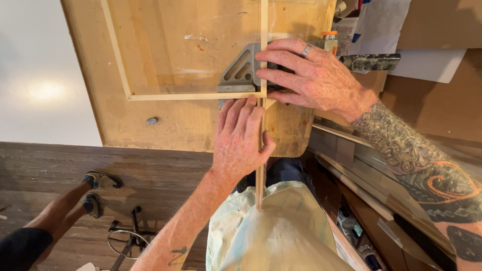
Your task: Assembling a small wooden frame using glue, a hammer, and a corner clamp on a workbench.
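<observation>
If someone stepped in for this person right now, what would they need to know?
Left hand presses a thin wood strip against the frame corner. Right hand holds the metal corner clamp down on the plywood board. The wooden frame lies flat, its corner seated in the clamp. The strip's tail overhangs the board toward the body. Whether the joint is fixed cannot be told.
</observation>
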